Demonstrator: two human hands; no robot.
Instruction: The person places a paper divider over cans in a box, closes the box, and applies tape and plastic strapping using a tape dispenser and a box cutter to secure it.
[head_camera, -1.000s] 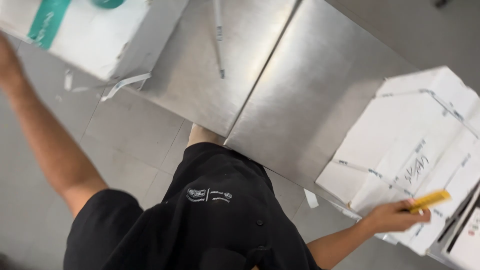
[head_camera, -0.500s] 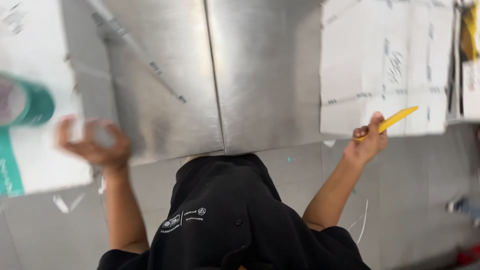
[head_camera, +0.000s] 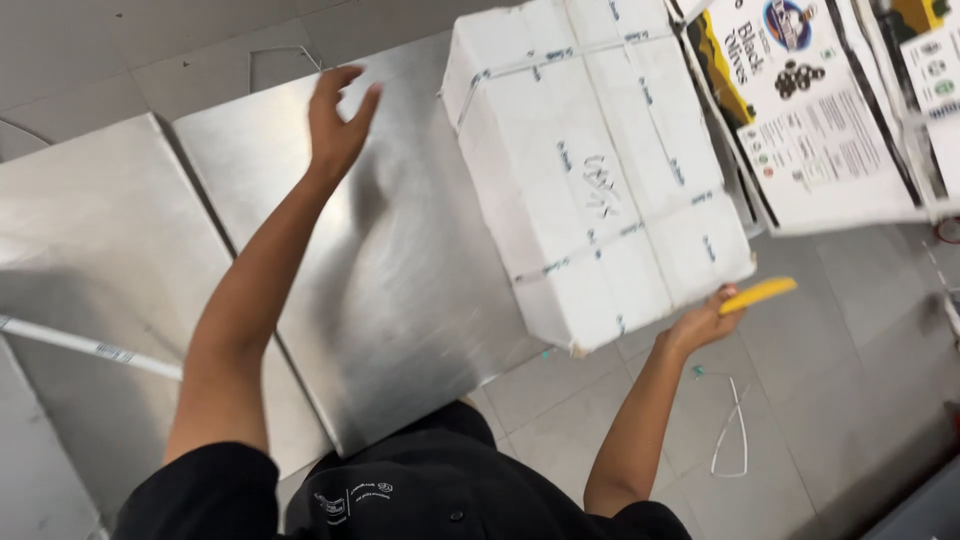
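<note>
The left hand (head_camera: 338, 118) hovers open with fingers spread above a steel table (head_camera: 400, 300). The right hand (head_camera: 705, 322) grips a yellow cutter (head_camera: 758, 294) at the near corner of a strapped white box (head_camera: 590, 170), which lies on the table beside a printed carton (head_camera: 810, 120).

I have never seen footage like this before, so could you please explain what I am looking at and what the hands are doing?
This is one picture from a camera worn on a person's head, looking down over their black shirt at their own two bare hands. The left hand is open and raised over a shiny steel table, holding nothing. The right hand grips a slim yellow tool, possibly a cutter, beside the near corner of a large white box bound with thin straps, which lies on the table. More printed cartons sit beyond it. Loose white straps lie on the grey tiled floor.
</note>
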